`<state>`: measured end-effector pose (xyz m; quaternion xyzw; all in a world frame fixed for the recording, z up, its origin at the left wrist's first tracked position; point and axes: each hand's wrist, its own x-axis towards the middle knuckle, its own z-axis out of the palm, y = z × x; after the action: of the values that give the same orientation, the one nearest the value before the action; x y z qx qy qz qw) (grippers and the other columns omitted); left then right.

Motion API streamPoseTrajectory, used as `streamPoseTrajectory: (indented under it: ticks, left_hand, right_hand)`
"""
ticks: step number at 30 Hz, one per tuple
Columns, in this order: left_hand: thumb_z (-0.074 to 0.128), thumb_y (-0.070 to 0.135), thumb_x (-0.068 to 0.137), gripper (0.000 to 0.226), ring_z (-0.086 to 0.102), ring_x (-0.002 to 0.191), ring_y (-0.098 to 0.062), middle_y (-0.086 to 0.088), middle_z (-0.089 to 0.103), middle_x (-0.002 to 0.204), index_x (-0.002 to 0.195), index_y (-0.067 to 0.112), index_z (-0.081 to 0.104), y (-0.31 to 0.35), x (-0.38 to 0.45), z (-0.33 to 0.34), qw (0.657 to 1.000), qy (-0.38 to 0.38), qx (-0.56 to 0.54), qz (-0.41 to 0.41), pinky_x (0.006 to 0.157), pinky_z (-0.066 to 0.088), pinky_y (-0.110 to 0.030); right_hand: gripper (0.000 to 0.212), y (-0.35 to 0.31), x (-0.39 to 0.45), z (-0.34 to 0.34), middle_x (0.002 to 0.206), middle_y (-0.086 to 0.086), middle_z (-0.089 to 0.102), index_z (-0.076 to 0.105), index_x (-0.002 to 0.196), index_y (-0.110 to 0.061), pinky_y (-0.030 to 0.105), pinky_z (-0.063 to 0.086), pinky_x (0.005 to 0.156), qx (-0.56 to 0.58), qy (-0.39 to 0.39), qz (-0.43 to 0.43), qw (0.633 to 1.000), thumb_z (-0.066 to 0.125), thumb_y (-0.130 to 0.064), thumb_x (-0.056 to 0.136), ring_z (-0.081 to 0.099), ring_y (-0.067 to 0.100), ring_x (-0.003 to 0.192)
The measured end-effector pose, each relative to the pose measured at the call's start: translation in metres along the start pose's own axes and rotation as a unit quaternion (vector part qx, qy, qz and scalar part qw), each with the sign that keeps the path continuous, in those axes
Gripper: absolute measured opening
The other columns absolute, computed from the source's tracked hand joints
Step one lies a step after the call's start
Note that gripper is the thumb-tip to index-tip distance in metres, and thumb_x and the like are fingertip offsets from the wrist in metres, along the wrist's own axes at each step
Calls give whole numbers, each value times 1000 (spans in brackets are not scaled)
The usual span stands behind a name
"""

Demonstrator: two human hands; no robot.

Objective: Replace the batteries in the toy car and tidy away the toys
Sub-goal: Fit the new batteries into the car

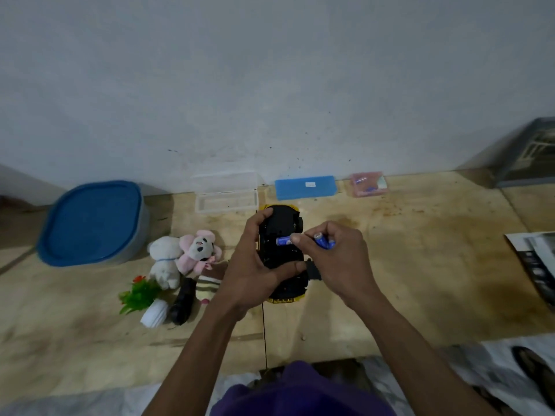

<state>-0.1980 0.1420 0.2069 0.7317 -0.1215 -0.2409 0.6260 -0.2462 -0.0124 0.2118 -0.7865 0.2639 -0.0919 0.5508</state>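
Observation:
A yellow toy car [280, 223] lies upside down on the floor, its black underside facing up. My left hand [252, 265] grips the car from its left side. My right hand [333, 256] presses one blue battery [283, 241] into the open compartment with thumb and forefinger. Further blue batteries [324, 241] stick out of that same hand. To the left lie a white plush [163, 259], a pink plush [198, 250], a striped plush [207, 288], a black remote [182, 301] and a small artificial plant in a white pot [147, 298].
A blue-lidded bin [93, 223] stands at the left. Along the wall sit an open clear plastic box [225, 192], a blue case [304, 187] and a small pink box [368, 184]. Printed paper [537, 262] lies at the right edge.

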Motion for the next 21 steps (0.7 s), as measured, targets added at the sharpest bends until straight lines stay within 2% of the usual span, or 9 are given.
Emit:
streamPoseTrajectory:
  ticks: [3,7,9,12,15,18,21]
  left_hand:
    - [84,-4,76,87,74,97,-10,41,63,107,139,39,41,1,-2,0,1000,-6,-4,0,77,62,-30]
    - [87,0,74,88,69,94,9,40,60,106,139,38,42,0,-4,-1,1000,-2,6,7,71,56,-13]
    - [88,2,72,88,67,93,12,43,57,103,136,40,42,-1,-6,-2,1000,2,7,9,69,55,-11]
    - [89,2,71,89,70,95,4,48,58,100,134,43,43,-4,-6,-7,1000,4,14,8,72,58,-17]
    - [92,4,68,93,71,101,-4,45,58,107,137,44,44,-4,-4,-12,1000,4,22,18,78,62,-26]
    - [93,4,66,96,74,98,-12,43,59,108,138,43,44,-3,0,-13,999,-1,25,24,78,63,-34]
    - [93,4,66,96,73,99,-13,43,59,106,137,45,44,-4,2,-15,999,-1,24,23,79,64,-34]
  right_hand:
    - [25,-2,-4,5,70,-5,70,73,74,-14,38,55,67,-19,42,-23,999,84,-36,78,64,14,69]
    - [26,-1,-11,15,65,-4,70,73,73,-12,31,53,61,-24,63,-33,997,83,-35,80,64,11,63]
    - [25,-3,-12,19,62,-4,69,74,72,-12,29,52,59,-35,57,-41,997,83,-34,80,65,10,60]
    - [24,-7,-7,19,58,-4,66,74,66,-15,29,51,57,-27,42,-15,999,88,-32,74,60,10,54]
    - [33,-11,0,19,48,-3,58,66,56,-17,30,46,51,18,17,31,999,93,-31,66,51,13,44]
    - [39,-14,6,19,51,-6,54,61,56,-16,27,42,53,16,17,66,998,96,-32,60,49,10,49]
    - [39,-17,9,17,55,-6,54,62,60,-14,23,41,53,-6,5,74,997,97,-34,59,49,7,52]
